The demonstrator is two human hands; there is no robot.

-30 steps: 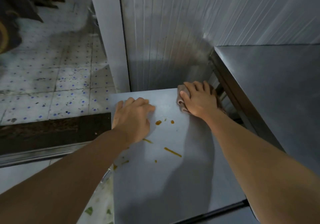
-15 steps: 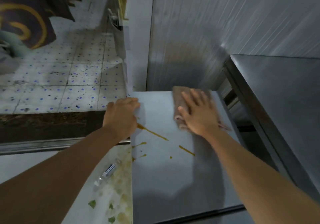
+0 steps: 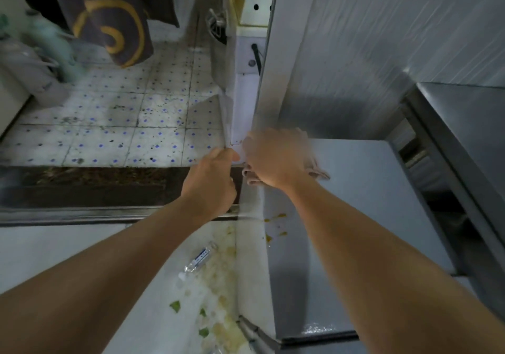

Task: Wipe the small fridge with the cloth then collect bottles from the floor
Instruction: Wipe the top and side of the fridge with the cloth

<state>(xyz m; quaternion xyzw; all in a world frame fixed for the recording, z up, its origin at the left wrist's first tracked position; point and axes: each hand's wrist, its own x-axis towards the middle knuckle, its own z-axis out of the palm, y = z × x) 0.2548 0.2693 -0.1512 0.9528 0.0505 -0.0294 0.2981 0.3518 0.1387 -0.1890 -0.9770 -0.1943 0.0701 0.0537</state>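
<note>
On top of the small fridge (image 3: 363, 217), at its far left corner: right hand (image 3: 273, 159) pressing down on the brownish cloth (image 3: 314, 169), fingers (image 3: 292, 137) spread fairly flat over it rather than curled round it, though badly motion-blurred, so hard to say exactly how far apart. Most of the cloth buried under the palm, only a rolled edge at the left and a flap at the right poking out. Left hand (image 3: 211, 181) right beside it at the fridge's left edge, fingers curled over toward the corner; thumb tip looks to be touching the white edge there, but can't tell if actually gripping anything, since the fingertips are tucked out of sight behind the knuckles. Some orange-brown smears (image 3: 273, 225) on the fridge top nearer the camera, just left of the right forearm. Down on the floor (image 3: 123, 258) to the left of the fridge: one clear plastic bottle (image 3: 199, 259) with a blue label, lying on its side, in among yellowish mess and a few green scraps (image 3: 175, 305). Steel worktop (image 3: 464, 113) off to the right, cut off by the frame edge. Ribbed metal wall (image 3: 382, 39) behind the fridge. Farther back, dotted tile floor, a grey cloth with a gold swirl (image 3: 114, 17) hanging, and some pale blurry shapes at far left too smeared to identify.
</note>
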